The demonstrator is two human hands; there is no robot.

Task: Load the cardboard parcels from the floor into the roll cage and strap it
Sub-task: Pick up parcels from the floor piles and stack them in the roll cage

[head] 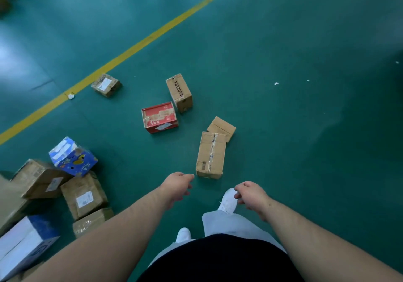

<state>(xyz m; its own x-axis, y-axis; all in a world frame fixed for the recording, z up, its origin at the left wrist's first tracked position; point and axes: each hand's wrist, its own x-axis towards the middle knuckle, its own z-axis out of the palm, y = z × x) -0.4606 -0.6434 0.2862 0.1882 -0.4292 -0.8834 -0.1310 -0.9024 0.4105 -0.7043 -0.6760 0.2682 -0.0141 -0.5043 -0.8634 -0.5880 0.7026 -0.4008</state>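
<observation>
Cardboard parcels lie scattered on the green floor. A long brown taped parcel [210, 155] lies nearest, just beyond my hands, with a small brown parcel [221, 127] touching its far end. Further off are a red box [159, 117], a brown parcel with black print [179, 92] and a small labelled parcel [106, 84]. My left hand [177, 186] hangs just left of the long parcel's near end, holding nothing, fingers loosely curled. My right hand [250, 195] hovers over my right shoe, also with nothing in it. No roll cage is in view.
A heap of parcels sits at the lower left: a blue patterned box [73, 156], several brown labelled boxes [84, 195] and a white-and-blue box [24, 243]. A yellow floor line [135, 46] runs diagonally behind. Paper scraps [276, 83] dot the floor.
</observation>
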